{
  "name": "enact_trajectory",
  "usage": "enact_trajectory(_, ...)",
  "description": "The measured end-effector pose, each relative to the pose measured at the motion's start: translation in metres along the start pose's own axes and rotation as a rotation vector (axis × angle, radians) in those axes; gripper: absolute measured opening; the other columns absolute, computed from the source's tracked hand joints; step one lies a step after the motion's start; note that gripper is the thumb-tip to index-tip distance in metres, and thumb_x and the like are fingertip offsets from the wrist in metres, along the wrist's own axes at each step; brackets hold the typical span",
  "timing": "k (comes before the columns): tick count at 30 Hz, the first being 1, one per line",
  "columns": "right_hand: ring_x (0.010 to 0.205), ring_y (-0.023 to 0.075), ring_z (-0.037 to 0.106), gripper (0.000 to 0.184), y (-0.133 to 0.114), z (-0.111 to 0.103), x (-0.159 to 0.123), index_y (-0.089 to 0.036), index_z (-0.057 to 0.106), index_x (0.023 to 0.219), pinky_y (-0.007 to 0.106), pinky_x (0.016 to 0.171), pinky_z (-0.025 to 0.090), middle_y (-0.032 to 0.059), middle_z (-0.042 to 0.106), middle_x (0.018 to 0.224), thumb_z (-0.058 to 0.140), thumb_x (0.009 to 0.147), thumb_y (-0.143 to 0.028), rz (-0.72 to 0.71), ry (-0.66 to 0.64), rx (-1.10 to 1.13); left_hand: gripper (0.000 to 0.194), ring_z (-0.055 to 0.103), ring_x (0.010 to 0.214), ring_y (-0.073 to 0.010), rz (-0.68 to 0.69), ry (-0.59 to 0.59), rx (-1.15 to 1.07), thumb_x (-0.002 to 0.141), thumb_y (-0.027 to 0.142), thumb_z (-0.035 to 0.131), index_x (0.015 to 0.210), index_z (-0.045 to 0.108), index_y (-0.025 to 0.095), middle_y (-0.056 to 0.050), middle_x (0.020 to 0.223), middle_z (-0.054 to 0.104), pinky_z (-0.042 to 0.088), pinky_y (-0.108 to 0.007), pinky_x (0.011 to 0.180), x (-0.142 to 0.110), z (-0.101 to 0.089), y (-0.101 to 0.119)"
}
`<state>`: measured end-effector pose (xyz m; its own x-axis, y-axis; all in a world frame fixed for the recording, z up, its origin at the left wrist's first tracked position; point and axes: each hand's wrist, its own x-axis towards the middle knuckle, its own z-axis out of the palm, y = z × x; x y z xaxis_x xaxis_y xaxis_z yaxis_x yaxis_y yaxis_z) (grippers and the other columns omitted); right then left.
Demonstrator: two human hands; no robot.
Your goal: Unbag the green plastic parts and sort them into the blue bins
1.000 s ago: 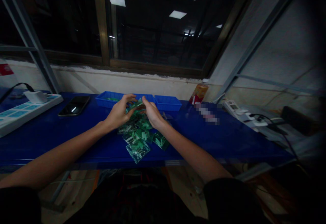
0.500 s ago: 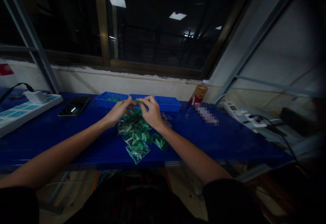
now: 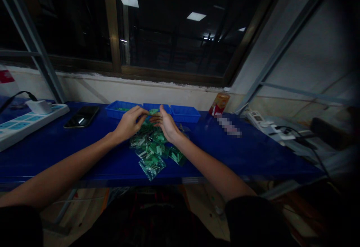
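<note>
Over a pile of small clear plastic bags with green and pale strips inside (image 3: 152, 147), both hands meet. My left hand (image 3: 129, 123) pinches the edge of a small green plastic bag (image 3: 153, 111) between thumb and fingertips. Right beside that bag is my right hand (image 3: 168, 126), thumb raised and fingers stretched out towards the left hand; its fingers seem to touch the bag's underside, but this is dim. Just behind the hands stand three blue bins: the left bin (image 3: 111, 114) has some green pieces in it, the middle bin (image 3: 165, 107) is partly hidden, and the right bin (image 3: 187, 116) stands beside it.
A phone (image 3: 82, 117) and a white power strip (image 3: 33, 121) lie on the blue table (image 3: 92, 157) to the left. A drink bottle (image 3: 219, 104) stands at the back right, near another power strip (image 3: 270, 129) with cables. A window is behind.
My right hand has let its pinch go, with thumb and fingers now spread. My left hand has turned over into a pinch on the green bag, which shows more above the fingers.
</note>
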<state>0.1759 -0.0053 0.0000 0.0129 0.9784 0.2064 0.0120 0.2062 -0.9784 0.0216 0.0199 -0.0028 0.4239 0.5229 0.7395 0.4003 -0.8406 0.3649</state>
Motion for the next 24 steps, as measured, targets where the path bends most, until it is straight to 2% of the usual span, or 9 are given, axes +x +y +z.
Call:
enact_trajectory(3,0.052,0.0113,0.050,0.042,0.005,-0.001,0.004,-0.017,0.055,0.068,0.023,0.049,0.039,-0.0006,0.052,0.057,0.040,0.077,-0.055,0.003,0.041,0.008,0.017,0.051,0.086,-0.0191,0.146,-0.111,0.096,0.083,0.017,0.043,0.090,0.058,0.019,-0.006,0.089,0.057,0.039,-0.034,0.080,-0.002,0.001,0.004)
enact_trajectory(6,0.053,0.0112,0.046,0.029,0.008,-0.004,0.004,-0.018,0.054,0.064,0.024,0.051,0.037,-0.0028,0.047,0.055,0.049,0.076,-0.043,-0.123,0.140,-0.161,0.015,0.051,0.089,-0.0206,0.090,-0.157,0.052,0.081,0.022,0.047,0.091,0.058,0.019,-0.006,0.092,0.057,0.039,-0.036,0.081,-0.001,0.004,0.004)
enact_trajectory(8,0.062,0.0127,0.048,0.022,0.008,-0.005,0.001,-0.018,0.058,0.067,0.025,0.060,0.039,-0.0010,0.050,0.062,0.049,0.078,-0.035,-0.309,0.126,-0.349,0.019,0.052,0.086,-0.0207,-0.060,-0.177,-0.069,0.081,0.031,0.048,0.088,0.059,0.018,-0.006,0.089,0.058,0.040,-0.034,0.077,0.000,0.005,0.003)
enact_trajectory(11,0.076,0.0147,0.051,0.021,0.007,-0.007,-0.003,-0.020,0.063,0.089,0.028,0.070,0.040,0.0024,0.054,0.078,0.044,0.082,-0.025,-0.591,0.024,-0.675,0.041,0.055,0.075,-0.0196,-0.417,-0.194,-0.403,0.082,0.050,0.038,0.078,0.059,0.015,-0.006,0.077,0.060,0.042,-0.031,0.067,0.002,0.006,0.001)
enact_trajectory(13,0.080,0.0152,0.051,0.026,0.007,-0.007,-0.005,-0.021,0.061,0.101,0.029,0.075,0.041,0.0037,0.054,0.084,0.042,0.082,-0.019,-0.645,-0.028,-0.779,0.052,0.056,0.069,-0.0188,-0.632,-0.196,-0.643,0.081,0.058,0.033,0.074,0.058,0.013,-0.007,0.074,0.060,0.042,-0.029,0.061,0.003,0.005,0.001)
enact_trajectory(15,0.087,0.0161,0.050,0.033,0.007,-0.007,-0.005,-0.021,0.060,0.105,0.030,0.080,0.041,0.0049,0.053,0.090,0.043,0.077,-0.012,-0.671,-0.044,-0.839,0.049,0.057,0.065,-0.0177,-0.748,-0.179,-0.770,0.078,0.058,0.039,0.075,0.058,0.013,-0.008,0.075,0.061,0.041,-0.027,0.056,0.004,0.004,0.001)
enact_trajectory(18,0.095,0.0170,0.048,0.044,0.006,-0.007,-0.004,-0.021,0.060,0.104,0.031,0.084,0.041,0.0059,0.050,0.097,0.043,0.068,-0.002,-0.698,-0.054,-0.832,0.029,0.055,0.060,-0.0150,-0.755,-0.132,-0.765,0.074,0.041,0.052,0.077,0.059,0.013,-0.005,0.071,0.060,0.038,-0.024,0.053,0.006,0.003,0.000)
enact_trajectory(20,0.091,0.0158,0.049,0.044,0.004,-0.006,-0.004,-0.020,0.062,0.099,0.029,0.077,0.044,0.0054,0.050,0.095,0.042,0.065,-0.001,-0.665,-0.042,-0.739,0.020,0.053,0.059,-0.0135,-0.730,-0.089,-0.727,0.073,0.033,0.055,0.076,0.059,0.015,-0.002,0.069,0.058,0.037,-0.023,0.052,0.006,0.001,-0.002)
enact_trajectory(24,0.066,0.0100,0.049,0.033,-0.001,-0.004,-0.002,-0.019,0.063,0.087,0.022,0.057,0.042,0.0004,0.050,0.076,0.045,0.064,-0.003,-0.409,0.004,-0.412,0.018,0.050,0.062,-0.0151,-0.454,0.030,-0.367,0.077,0.032,0.051,0.075,0.061,0.017,-0.001,0.066,0.055,0.037,-0.025,0.057,0.007,-0.005,-0.005)
